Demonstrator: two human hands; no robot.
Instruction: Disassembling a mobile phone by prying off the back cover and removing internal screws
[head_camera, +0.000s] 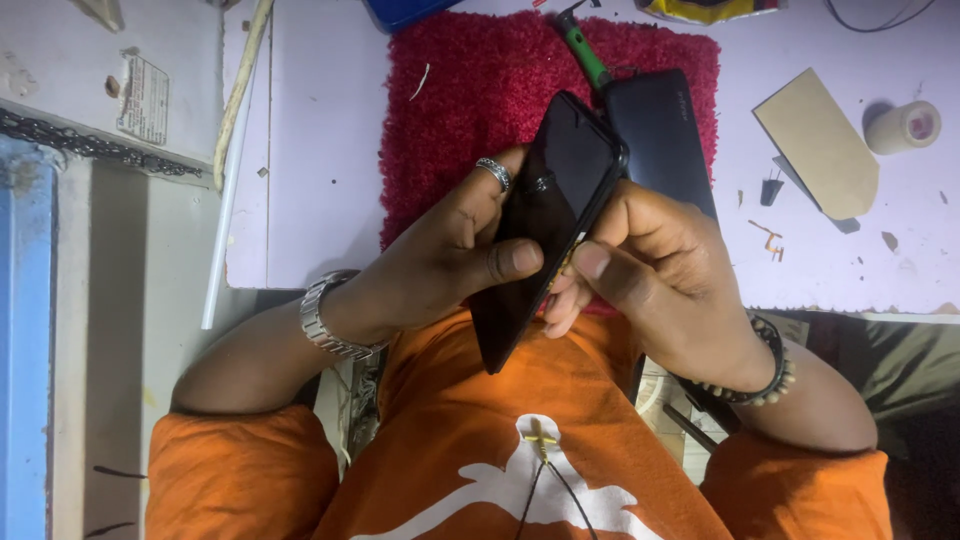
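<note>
Closest to my camera is the orange shirt (470, 450) of the person, filling the bottom of the head view. Just above it both hands hold one black phone (548, 215). The left hand (440, 262) wraps it from the left side, thumb pressed flat on the dark screen, and a silver ring (494, 173) is on one finger. The right hand (655, 265) closes on the right edge of the phone, thumb tip at the edge (I cannot tell if something thin is between thumb and frame). So both hands are closed on the phone.

Its long axis runs diagonal: the lower end points toward the chest, the upper end points away and to the right, raised over the red fluffy mat (470, 100). I see the phone is tilted, screen turned to the left hand.

On the mat, just behind the phone, lies a second dark flat device (665, 140), and a green-handled screwdriver (582, 50) touches its top corner. The mat rests on a pale lilac table (320, 150). Further right lie a tan card piece (820, 140) and a roll of tape (905, 126), well apart from the hands.
</note>
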